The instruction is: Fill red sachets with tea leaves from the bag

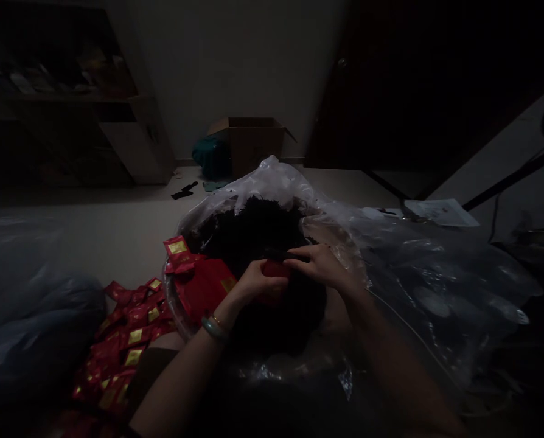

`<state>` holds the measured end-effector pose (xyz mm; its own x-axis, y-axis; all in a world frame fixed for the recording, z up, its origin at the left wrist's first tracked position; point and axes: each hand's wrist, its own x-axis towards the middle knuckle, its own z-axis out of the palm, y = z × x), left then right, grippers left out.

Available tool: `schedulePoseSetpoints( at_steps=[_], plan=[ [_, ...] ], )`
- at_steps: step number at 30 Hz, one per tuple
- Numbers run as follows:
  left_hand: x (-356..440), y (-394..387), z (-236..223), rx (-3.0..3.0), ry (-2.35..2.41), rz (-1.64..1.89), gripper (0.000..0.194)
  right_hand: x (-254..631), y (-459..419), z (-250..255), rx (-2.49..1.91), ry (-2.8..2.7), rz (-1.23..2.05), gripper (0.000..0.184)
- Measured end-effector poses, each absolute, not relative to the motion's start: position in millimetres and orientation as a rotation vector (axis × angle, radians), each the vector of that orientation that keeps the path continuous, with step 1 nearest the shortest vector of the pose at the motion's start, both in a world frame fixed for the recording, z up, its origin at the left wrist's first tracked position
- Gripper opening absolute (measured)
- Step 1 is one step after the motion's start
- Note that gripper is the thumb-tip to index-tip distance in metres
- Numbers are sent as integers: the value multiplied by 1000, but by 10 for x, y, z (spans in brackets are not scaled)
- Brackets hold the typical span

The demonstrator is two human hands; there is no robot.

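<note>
My left hand (259, 281) is closed around a small red packet (275, 271), held upright over a heap of dark, loose, leaf-like material (258, 228). At the packet's top edge is my right hand (317, 263), its fingers drawn together by something dark that the dim light hides. The heap fills a round container lined with a clear plastic bag (272, 170). Flat red packaging (203, 289) lies on the heap's left side, with a small red and gold sachet (177, 252) at its upper end.
Many red and gold sachets (135, 334) are piled at the lower left, beside a dark plastic bag (48, 328). Clear plastic sheeting (431, 286) spreads to the right. Beyond stand an open cardboard box (256, 146), a teal bag (210, 155) and a shelf unit (135, 152).
</note>
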<state>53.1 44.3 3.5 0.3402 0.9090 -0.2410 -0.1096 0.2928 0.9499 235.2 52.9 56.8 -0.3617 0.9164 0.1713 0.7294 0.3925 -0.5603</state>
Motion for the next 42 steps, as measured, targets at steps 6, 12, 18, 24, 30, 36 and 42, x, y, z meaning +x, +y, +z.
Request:
schedulePoseSetpoints(
  at_steps=[6, 12, 18, 24, 30, 36, 42],
  plan=[
    [551, 453, 55, 1045, 985, 932, 39, 2303, 491, 649, -1419, -2214, 555, 15],
    [561, 469, 46, 1004, 1010, 979, 39, 2283, 482, 644, -1480, -2191, 523, 22],
    [546, 488, 19, 993, 965, 1016, 44, 2326, 459, 732, -1553, -2244, 548, 38],
    [541, 486, 10, 1020, 1021, 979, 39, 2300, 450, 750, -1502, -2258, 549, 22],
    [547, 467, 40, 1029, 1017, 977, 38, 2309, 457, 734, -1468, -2285, 515, 21],
    [540, 465, 99, 1054, 1002, 993, 42, 2313, 465, 710, -1426, -2314, 527, 19],
    [499, 473, 170, 1029, 964, 1153, 39, 2312, 480, 654, -1394, -2331, 538, 22]
  ],
)
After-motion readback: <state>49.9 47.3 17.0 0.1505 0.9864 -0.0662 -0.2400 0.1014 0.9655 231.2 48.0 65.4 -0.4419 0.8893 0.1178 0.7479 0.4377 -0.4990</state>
